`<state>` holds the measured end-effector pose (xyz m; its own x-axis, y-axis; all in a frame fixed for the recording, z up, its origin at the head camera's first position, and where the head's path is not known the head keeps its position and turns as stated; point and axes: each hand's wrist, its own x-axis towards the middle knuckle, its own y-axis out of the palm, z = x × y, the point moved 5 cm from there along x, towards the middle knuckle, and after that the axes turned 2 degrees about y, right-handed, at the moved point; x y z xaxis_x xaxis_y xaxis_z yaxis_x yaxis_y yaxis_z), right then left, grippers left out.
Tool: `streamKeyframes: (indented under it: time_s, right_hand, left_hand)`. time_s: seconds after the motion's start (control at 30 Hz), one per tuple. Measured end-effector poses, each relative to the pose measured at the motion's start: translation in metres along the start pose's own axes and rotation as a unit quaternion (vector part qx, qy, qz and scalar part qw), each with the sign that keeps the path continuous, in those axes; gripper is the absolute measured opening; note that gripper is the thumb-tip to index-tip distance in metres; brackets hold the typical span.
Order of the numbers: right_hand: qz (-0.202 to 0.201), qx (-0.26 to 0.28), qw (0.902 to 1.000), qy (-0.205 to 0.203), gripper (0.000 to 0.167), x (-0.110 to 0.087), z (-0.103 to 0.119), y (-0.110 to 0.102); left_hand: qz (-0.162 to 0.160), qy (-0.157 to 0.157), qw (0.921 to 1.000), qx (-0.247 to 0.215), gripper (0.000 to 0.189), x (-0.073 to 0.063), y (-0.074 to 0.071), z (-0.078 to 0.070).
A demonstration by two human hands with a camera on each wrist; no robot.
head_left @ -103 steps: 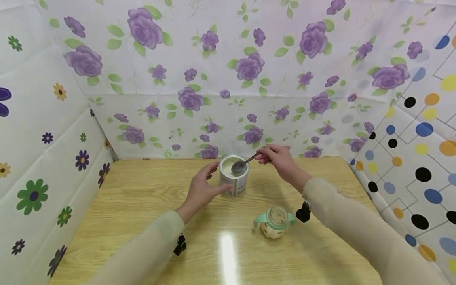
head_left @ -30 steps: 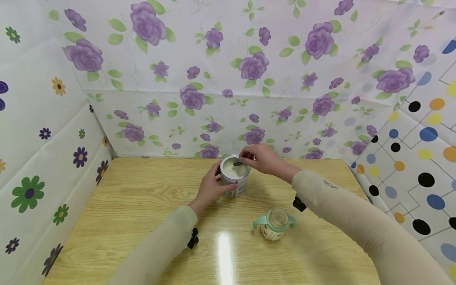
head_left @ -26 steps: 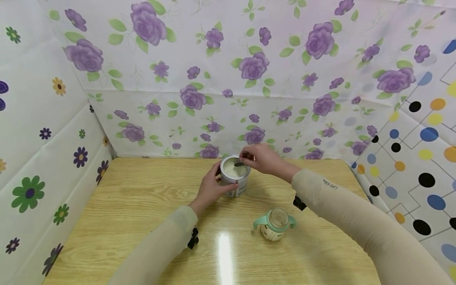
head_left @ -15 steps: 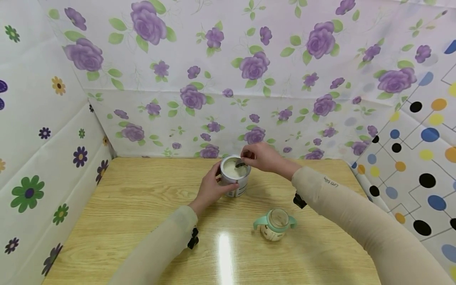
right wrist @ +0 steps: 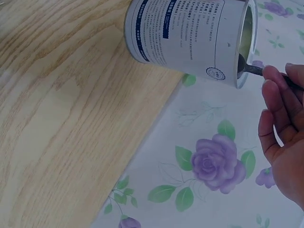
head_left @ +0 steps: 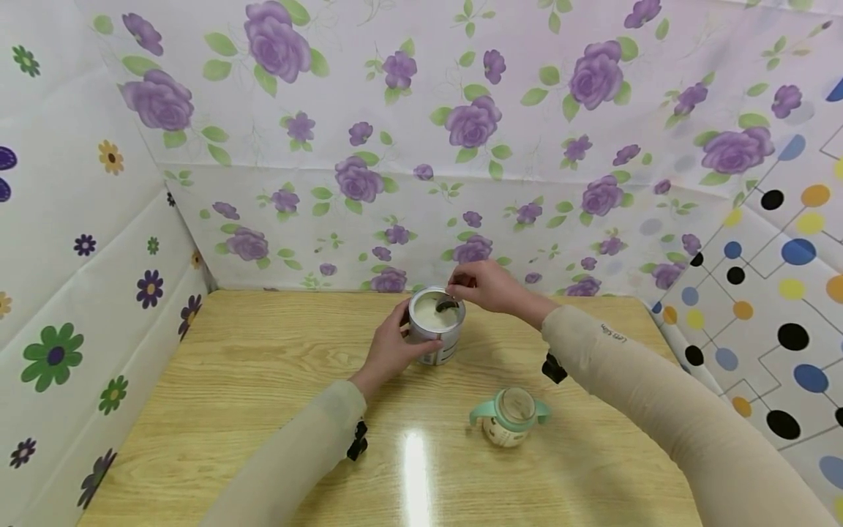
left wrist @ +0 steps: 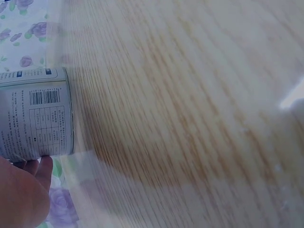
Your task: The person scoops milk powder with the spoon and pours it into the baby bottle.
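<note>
Upright on the table stands a white can [head_left: 444, 348] with an open top and pale cream powder [head_left: 428, 315] inside. My left hand [head_left: 390, 348] grips it from the left, thumb across its front and fingers round the far side. In the left wrist view the can [left wrist: 46, 126] shows a barcode and table of print. My right hand [head_left: 492, 285] pinches a dark metal spoon [head_left: 448, 305] above the can's right rim. The spoon's bowl is inside the mouth, at the powder. In the right wrist view, its handle [right wrist: 253, 70] runs out over the rim to my fingers.
A small baby bottle [head_left: 506, 433] with two mint-green handles stands on the wooden table [head_left: 276, 366], nearer me and right of the can. Purple-flowered cloth [head_left: 296, 219] rises behind the table, with patterned cloths on both sides. A black wrist camera sits under each sleeve.
The right hand has come closer to the can, and the spoon, earlier held over its mouth, now dips inside. The left hand has closed in on the can. Lately the spoon has shifted slightly right.
</note>
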<state>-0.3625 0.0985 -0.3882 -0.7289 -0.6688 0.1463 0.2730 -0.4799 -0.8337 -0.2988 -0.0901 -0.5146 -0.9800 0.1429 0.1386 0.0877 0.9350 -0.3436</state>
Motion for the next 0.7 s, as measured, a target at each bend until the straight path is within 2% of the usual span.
streamKeyframes:
  time_s: [0.33, 0.57, 0.7]
  right_hand:
    - [0.052, 0.083, 0.9934, 0.059, 0.030, 0.006, -0.015, -0.004]
    - [0.075, 0.155, 0.9804, 0.097, 0.026, 0.009, -0.025, -0.007]
    - [0.090, 0.187, 0.9716, 0.114, 0.030, 0.010, -0.029, -0.007]
  left_hand:
    - [0.004, 0.000, 1.0000, -0.002, 0.098, 0.000, -0.001, -0.001]
    - [0.007, 0.004, 1.0000, 0.000, 0.099, 0.000, -0.001, 0.001]
    - [0.007, 0.008, 0.9999, 0.000, 0.100, 0.000, -0.001, 0.001]
